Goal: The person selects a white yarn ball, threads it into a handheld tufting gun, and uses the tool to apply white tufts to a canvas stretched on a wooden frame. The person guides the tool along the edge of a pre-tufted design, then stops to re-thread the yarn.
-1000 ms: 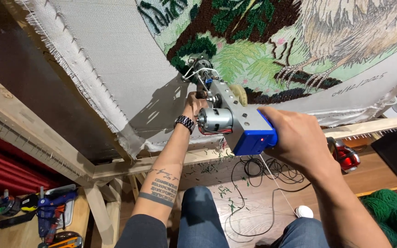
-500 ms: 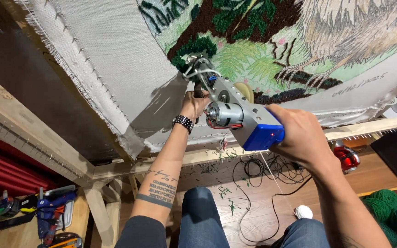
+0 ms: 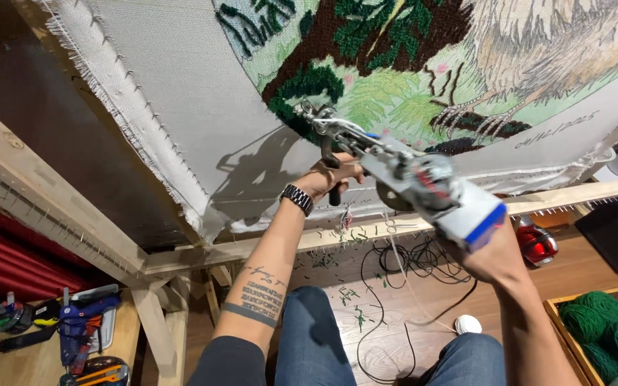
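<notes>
At your five o'clock, green yarn balls [image 3: 606, 330] fill a wooden box [image 3: 556, 322]. A red rounded object [image 3: 535, 243] sits at four o'clock. Black cables [image 3: 402, 266] coil on the floor near centre. A blue tool [image 3: 80, 325] lies at eight o'clock.

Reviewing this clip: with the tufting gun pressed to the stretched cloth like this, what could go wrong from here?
1. The tufting gun is blurred, so it may be moving fast; its needle tip sits at the edge of the dark green tufted patch and could stray over finished pile.
2. The left hand grips the front handle close to the needle linkage; its fingers might get caught.
3. Black cables and loose yarn trail across the floor near the person's legs, where they could snag.
</notes>
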